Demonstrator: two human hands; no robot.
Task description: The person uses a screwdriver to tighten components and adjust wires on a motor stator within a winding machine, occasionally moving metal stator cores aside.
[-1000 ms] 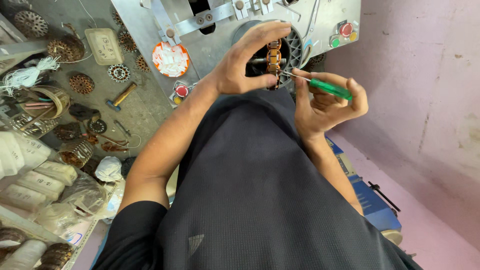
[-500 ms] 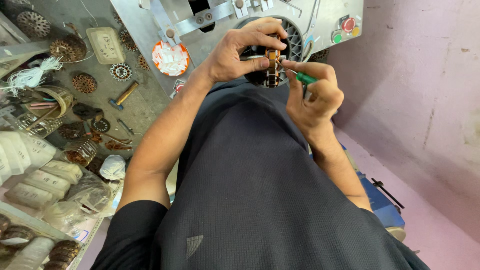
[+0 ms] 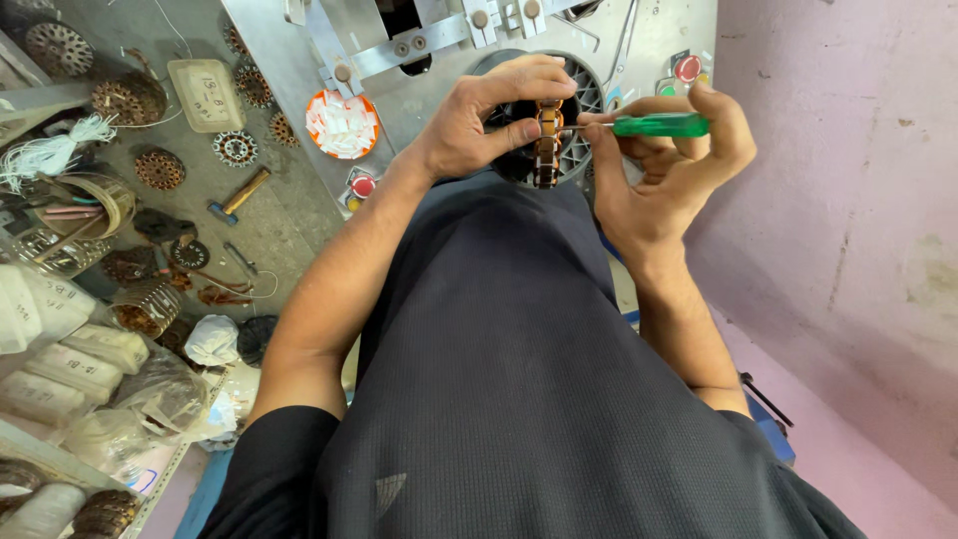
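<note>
Your left hand point(image 3: 479, 125) wraps around a small wound coil part point(image 3: 547, 140), thumb below and fingers curled over the top, holding it edge-on so its copper windings face you. Your right hand point(image 3: 664, 175) pinches a green-handled screwdriver point(image 3: 649, 125) between thumb and fingers; its thin metal tip touches the coil part just beside your left thumb. Behind both hands sits a grey machine point(image 3: 419, 60) with a round black grille. Just left of your left hand, a round orange dish point(image 3: 342, 125) holds white slips. Farther left on the bench point(image 3: 289, 215) lie a small hammer point(image 3: 239, 195) and several more round coil parts.
</note>
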